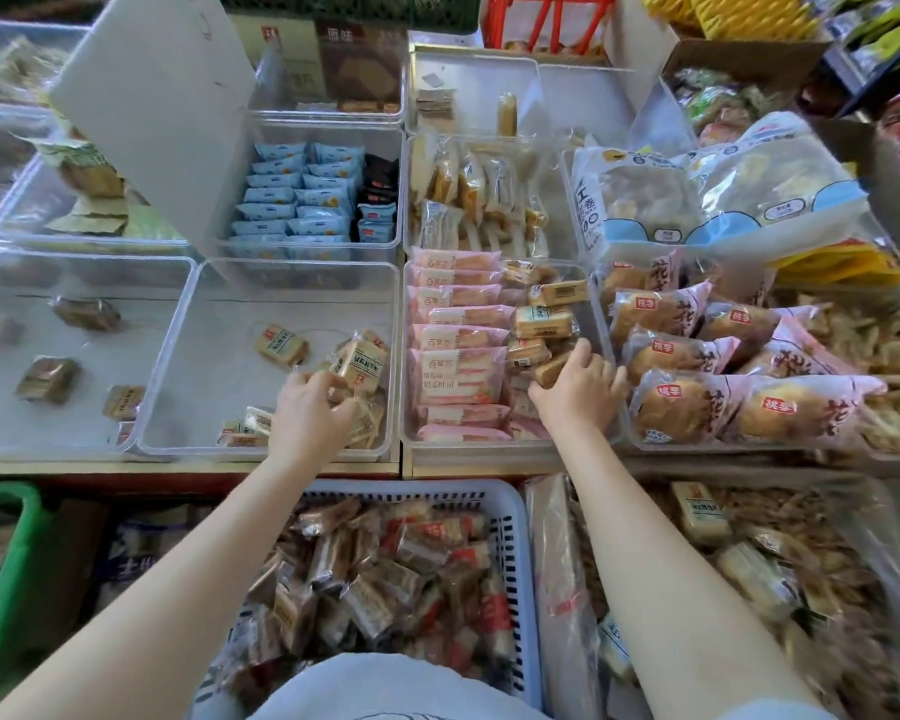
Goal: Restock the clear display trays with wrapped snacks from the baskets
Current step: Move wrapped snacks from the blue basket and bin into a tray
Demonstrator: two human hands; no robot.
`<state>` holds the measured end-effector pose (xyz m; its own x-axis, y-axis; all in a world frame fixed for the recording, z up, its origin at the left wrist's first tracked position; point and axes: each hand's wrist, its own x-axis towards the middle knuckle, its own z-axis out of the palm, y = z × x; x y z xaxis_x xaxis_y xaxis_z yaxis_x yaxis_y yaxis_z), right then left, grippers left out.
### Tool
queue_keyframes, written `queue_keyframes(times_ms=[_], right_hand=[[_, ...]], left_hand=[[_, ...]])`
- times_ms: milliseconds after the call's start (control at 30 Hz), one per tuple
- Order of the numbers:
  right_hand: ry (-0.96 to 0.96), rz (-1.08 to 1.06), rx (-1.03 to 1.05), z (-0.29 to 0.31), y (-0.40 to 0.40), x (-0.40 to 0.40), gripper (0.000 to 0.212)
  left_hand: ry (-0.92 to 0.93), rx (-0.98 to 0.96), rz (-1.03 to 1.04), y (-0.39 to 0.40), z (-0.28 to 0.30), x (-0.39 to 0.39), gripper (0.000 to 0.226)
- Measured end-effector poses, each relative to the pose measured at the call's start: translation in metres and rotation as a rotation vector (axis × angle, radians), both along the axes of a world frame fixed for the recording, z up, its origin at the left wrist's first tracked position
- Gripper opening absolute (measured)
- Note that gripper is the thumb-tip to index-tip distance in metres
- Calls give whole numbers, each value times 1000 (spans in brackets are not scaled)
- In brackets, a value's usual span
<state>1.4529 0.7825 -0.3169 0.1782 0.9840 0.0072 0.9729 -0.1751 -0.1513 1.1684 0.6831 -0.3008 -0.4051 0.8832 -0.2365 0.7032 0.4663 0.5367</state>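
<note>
While both hands reached over the desk, left hand pinched crinkly tan snack packs in a clear plastic tray; right hand gripped a rectangular brown pack beside glossy pink wrappers. Blue slotted basket sat below.

Near-left clear tray floor mostly bare, open from above; pink-packet tray packed full; leaning white board blocks behind.
</note>
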Motion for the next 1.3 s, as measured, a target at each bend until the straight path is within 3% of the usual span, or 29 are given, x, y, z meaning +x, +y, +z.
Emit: queue_keyframes(times_ms=[200,300,400,500,600,700,833,1000,1133,1233,1300], right_hand=[[339,121,195,19,-42,-22,87],[441,318,107,44,-62,-41,94],[461,455,24,59,-72,-51,97],[596,501,3,64,-72,-54,96],[855,371,-13,60,-67,-53,81],[976,229,0,45,-60,-49,56],[633,230,66,16,-38,-40,39],[128,295,-22,-9,-4,-33,52],[-19,297,-38,-12,4,-36,61],[-27,307,-18,-15,12,-34,58],[-13,340,30,-17,16,-30,49]], left_hand=[[-680,-38,35,7,47,64,16],[-912,-81,-35,13,48,83,38],[-967,-37,12,15,44,89,45],[-1066,-15,118,10,40,77,27],[-1276,10,198,1,36,54,21],[-1320,56,287,-6,32,35,23],[-1247,84,367,-6,26,14,32],[-1015,238,670,20,17,-29,46],[-1025,196,723,36,2,-61,62],[-927,49,689,31,-6,-64,52],[-889,50,670,25,-4,-59,38]])
